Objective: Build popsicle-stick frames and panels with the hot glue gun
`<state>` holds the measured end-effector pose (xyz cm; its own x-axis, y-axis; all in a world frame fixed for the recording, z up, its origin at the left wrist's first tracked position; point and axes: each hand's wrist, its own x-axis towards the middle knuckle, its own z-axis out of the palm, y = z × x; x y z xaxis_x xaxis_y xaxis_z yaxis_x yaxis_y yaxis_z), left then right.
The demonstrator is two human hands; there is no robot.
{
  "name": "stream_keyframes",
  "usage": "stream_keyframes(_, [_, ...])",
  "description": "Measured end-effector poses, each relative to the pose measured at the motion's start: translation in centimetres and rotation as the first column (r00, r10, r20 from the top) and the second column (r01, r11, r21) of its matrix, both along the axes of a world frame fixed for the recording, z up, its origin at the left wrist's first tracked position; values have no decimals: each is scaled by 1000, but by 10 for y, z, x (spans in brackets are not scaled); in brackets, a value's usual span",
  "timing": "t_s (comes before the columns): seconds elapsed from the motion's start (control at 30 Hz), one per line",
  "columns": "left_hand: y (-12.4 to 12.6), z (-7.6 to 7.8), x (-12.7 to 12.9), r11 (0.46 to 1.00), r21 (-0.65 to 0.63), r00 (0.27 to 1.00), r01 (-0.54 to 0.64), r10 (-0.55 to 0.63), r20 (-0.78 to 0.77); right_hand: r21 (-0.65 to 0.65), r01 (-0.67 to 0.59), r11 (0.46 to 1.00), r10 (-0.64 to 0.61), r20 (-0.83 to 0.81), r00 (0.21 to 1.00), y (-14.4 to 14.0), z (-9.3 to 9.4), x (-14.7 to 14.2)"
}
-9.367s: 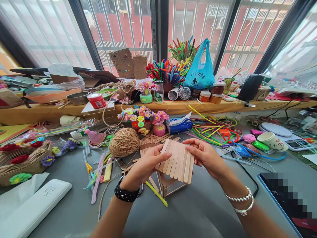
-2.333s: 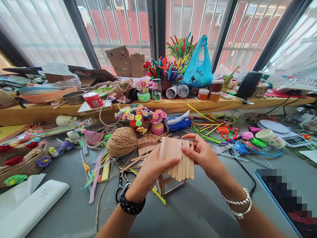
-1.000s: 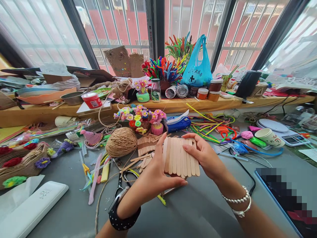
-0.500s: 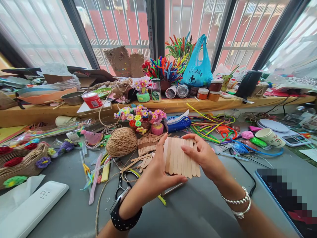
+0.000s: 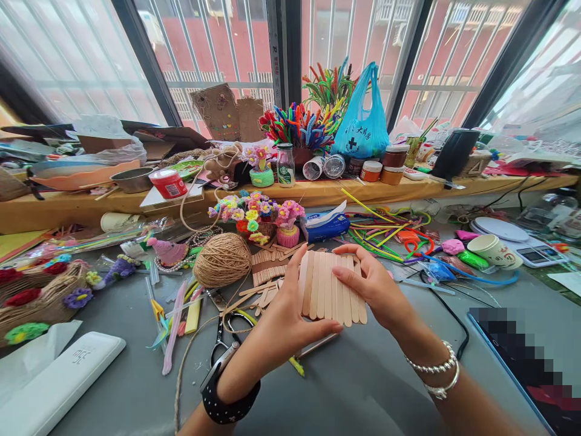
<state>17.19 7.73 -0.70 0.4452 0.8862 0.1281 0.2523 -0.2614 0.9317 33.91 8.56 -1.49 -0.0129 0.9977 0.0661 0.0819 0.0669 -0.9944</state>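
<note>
Both of my hands hold a flat panel of wooden craft sticks (image 5: 327, 290) glued side by side, above the grey table (image 5: 354, 387). My left hand (image 5: 284, 321) cups its left and lower edges, thumb under the bottom. From the right, my right hand (image 5: 374, 284) grips it, fingers lying over its top right corner. A small frame of craft sticks lies under the panel, mostly hidden by my hands. Loose craft sticks (image 5: 265, 266) are heaped just behind my left hand.
A ball of twine (image 5: 222, 260) and scissors (image 5: 222, 330) sit left of my hands. Flower pots of pipe cleaners (image 5: 258, 215), coloured pipe cleaners (image 5: 385, 233), a paper cup (image 5: 497, 253) and a dark tablet (image 5: 531, 363) surround them. A white case (image 5: 59, 381) lies at the near left.
The panel has been turned from a slant to upright sticks. My left hand has rotated so its thumb sits under the lower edge. Over the last half second almost nothing moves.
</note>
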Motion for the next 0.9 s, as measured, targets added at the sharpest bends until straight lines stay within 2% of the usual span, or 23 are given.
stream_keyframes(0.13, [-1, 0, 0, 1000, -16, 999, -4, 5, 46, 12, -3, 1000, 2, 5, 1000, 0, 0, 0])
stream_keyframes(0.37, [0, 3, -1, 1000, 4, 1000, 4, -4, -15, 14, -14, 1000, 13, 9, 1000, 0, 0, 0])
stream_keyframes(0.57, [1, 3, -2, 1000, -5, 1000, 28, -28, -8, 2, -15, 1000, 15, -6, 1000, 0, 0, 0])
stream_keyframes(0.9, [2, -4, -1, 995, 103, 998, 11, -4, -66, 15, -12, 1000, 12, -13, 1000, 1, -1, 0])
